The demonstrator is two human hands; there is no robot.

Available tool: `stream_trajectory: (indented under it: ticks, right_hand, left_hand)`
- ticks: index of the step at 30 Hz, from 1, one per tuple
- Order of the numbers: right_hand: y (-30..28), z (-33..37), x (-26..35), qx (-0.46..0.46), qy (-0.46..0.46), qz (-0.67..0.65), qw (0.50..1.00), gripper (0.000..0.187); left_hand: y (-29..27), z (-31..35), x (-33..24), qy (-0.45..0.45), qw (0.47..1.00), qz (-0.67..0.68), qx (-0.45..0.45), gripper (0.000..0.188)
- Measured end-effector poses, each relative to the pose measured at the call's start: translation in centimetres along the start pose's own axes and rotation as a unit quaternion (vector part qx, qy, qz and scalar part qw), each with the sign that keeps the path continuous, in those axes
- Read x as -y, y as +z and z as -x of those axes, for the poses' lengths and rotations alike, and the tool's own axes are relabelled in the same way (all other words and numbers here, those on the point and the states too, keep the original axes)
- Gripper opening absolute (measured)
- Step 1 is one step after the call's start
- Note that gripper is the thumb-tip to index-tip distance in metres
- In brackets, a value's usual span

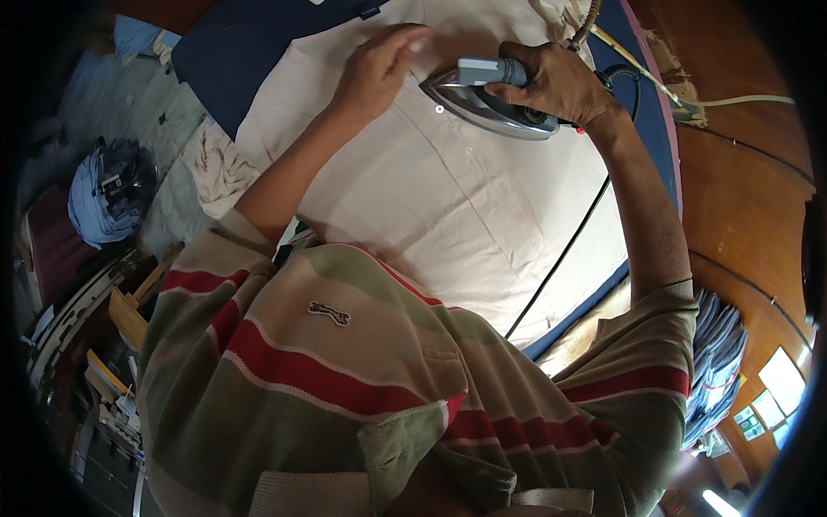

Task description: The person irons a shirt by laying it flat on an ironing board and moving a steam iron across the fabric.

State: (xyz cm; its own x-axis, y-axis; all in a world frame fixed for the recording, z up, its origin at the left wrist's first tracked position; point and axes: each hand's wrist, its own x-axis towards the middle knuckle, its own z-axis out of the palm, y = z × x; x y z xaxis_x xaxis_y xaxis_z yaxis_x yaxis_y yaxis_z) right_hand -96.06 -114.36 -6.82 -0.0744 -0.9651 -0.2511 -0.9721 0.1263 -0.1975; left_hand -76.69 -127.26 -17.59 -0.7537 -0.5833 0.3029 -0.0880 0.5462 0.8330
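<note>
A pale beige shirt (413,189) lies spread over a dark blue ironing surface (228,65), its button placket running across the middle. My right hand (560,82) is wrapped round the handle of a clothes iron (491,108). The iron's metal soleplate rests on the shirt beside the placket, with its tip towards the left. Just left of the tip, my left hand (379,73) lies on the fabric with its fingers stretched out, holding nothing. Part of the iron's handle is hidden by my right hand.
A black cord (560,258) crosses the shirt's right side. Hoses rise behind the iron. A bundle of blue clothing (112,194) sits at the left, near a crumpled beige cloth (215,168). Stacked dark garments (719,362) stand at right, by a brown wooden panel (732,198).
</note>
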Motion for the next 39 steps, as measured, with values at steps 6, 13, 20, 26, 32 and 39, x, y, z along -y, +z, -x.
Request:
stream_trajectory:
  ticks: [6, 13, 20, 26, 32, 39]
  right_hand:
    - [-0.2, 3.6, -0.4, 0.010, -0.020, -0.009, 1.000, 0.057]
    - [0.6, 8.9, -1.8, 0.045, -0.007, -0.058, 0.997, 0.048]
    - [0.5, 10.8, -1.9, -0.056, 0.186, -0.074, 0.978, 0.051]
    - [-0.3, 4.3, -2.2, -0.116, 0.252, -0.056, 0.959, 0.051]
    - [-2.3, -3.7, -3.2, -0.145, 0.242, -0.055, 0.958, 0.050]
    - [-2.1, -5.8, -3.4, -0.164, 0.141, -0.091, 0.972, 0.057]
  left_hand:
    - [2.3, -0.5, 1.7, 0.064, 0.875, -0.447, 0.177, 0.051]
    - [2.6, -0.9, 2.7, 0.074, 0.885, -0.433, 0.157, 0.052]
    - [1.7, -1.9, 2.9, 0.038, 0.959, -0.258, 0.114, 0.052]
    - [1.7, -1.7, 2.0, 0.028, 0.941, -0.333, 0.049, 0.045]
    - [1.6, -0.2, 2.2, -0.001, 0.931, -0.358, 0.071, 0.044]
    - [1.5, -0.7, 2.3, 0.022, 0.958, -0.286, 0.004, 0.040]
